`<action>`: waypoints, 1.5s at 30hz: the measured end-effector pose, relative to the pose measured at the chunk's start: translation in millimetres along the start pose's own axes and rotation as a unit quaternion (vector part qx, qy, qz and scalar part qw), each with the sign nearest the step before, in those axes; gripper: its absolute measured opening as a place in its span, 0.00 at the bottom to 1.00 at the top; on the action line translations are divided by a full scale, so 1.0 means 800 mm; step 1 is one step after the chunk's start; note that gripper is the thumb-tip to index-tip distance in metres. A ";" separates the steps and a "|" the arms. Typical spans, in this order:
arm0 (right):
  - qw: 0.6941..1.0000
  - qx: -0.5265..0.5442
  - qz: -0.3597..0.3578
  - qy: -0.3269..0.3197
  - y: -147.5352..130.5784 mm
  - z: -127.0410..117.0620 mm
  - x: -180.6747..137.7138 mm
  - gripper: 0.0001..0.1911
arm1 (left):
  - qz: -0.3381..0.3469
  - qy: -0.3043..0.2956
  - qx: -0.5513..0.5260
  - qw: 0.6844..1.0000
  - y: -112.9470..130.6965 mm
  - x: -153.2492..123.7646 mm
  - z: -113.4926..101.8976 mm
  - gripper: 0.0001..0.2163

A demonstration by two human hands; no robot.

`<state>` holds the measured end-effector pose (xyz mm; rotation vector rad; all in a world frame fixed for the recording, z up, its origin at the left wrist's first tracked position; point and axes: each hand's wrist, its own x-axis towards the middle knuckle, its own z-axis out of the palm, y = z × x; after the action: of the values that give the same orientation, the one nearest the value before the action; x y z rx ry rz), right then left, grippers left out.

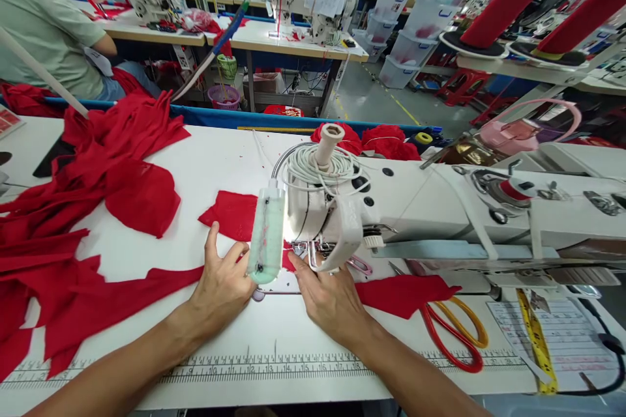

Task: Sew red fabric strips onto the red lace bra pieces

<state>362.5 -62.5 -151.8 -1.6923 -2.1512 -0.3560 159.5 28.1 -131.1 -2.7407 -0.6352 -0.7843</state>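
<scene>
A white sewing machine [405,202] stands on the table, and its presser foot [306,247] is down near a small piece of red fabric [289,259]. My left hand [222,290] is left of the needle area, fingers bent and closed on red fabric; a green-tinted lamp [267,234] hides some fingertips. My right hand [332,300] lies right of the lamp, its fingertips pinching the fabric close to the foot. Another red piece [229,214] lies flat behind my left hand. A red strip [405,293] extends from beneath my right hand.
Red cloth pieces [107,143] are heaped at the left. Scissors with red and orange handles [454,332] lie at the right, near a yellow tape measure [535,339] on a paper sheet [577,345]. A ruler strip [268,368] edges the table. A co-worker [49,32] sits beyond.
</scene>
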 end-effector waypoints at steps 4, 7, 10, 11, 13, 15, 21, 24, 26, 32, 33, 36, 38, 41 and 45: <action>1.000 0.010 -0.003 0.004 0.001 0.000 0.001 0.19 | 0.003 -0.010 0.002 1.000 -0.001 0.001 -0.004 0.13; 1.000 0.017 -0.006 0.011 0.000 -0.001 0.003 0.19 | 0.001 -0.008 0.003 1.000 -0.001 0.001 -0.003 0.13; 1.000 0.016 -0.009 0.014 0.000 -0.002 0.004 0.19 | -0.002 -0.005 -0.007 1.000 -0.001 0.000 0.000 0.13; 1.000 0.016 -0.010 0.015 0.000 -0.002 0.004 0.19 | -0.004 -0.002 -0.010 1.000 -0.001 0.000 0.002 0.13; 1.000 0.019 -0.009 0.017 0.000 -0.002 0.005 0.19 | -0.009 0.011 -0.015 1.000 -0.001 0.000 0.003 0.13; 1.000 0.022 -0.009 0.014 0.000 -0.003 0.005 0.19 | -0.010 0.016 -0.016 1.000 -0.001 0.000 0.002 0.12; 1.000 0.021 -0.006 -0.001 0.001 -0.004 0.004 0.19 | 0.000 -0.021 -0.008 1.000 -0.003 0.002 -0.002 0.09; 1.000 0.025 -0.003 -0.003 0.000 -0.005 0.004 0.18 | -0.005 0.011 -0.008 1.000 -0.003 -0.001 0.003 0.09; 1.000 0.027 -0.001 -0.007 0.000 -0.004 0.003 0.18 | -0.008 0.013 -0.013 1.000 -0.002 -0.003 0.006 0.09; 0.999 0.039 0.006 -0.015 0.000 -0.003 0.003 0.18 | -0.005 -0.015 -0.003 1.000 -0.002 -0.005 0.006 0.10; 0.999 0.037 0.007 -0.016 0.000 -0.003 0.003 0.18 | -0.005 -0.014 -0.004 1.000 -0.002 -0.005 0.006 0.10; 1.000 0.028 0.006 -0.011 0.000 -0.004 0.003 0.18 | -0.005 -0.006 -0.008 1.000 -0.003 -0.005 0.006 0.09; 1.000 0.024 0.004 -0.006 -0.001 -0.005 0.004 0.18 | -0.005 -0.003 -0.007 1.000 -0.003 -0.005 0.006 0.09; 1.000 0.023 0.002 -0.005 -0.001 -0.006 0.005 0.18 | -0.005 -0.006 0.001 1.000 -0.003 -0.005 0.006 0.12; 1.000 0.016 -0.002 -0.008 -0.002 -0.007 0.006 0.18 | -0.002 -0.001 0.004 1.000 -0.003 -0.005 0.007 0.12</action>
<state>361.1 -61.3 -144.6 -1.6791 -2.1609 -0.3068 157.8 30.6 -137.7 -2.7350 -0.6433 -0.7779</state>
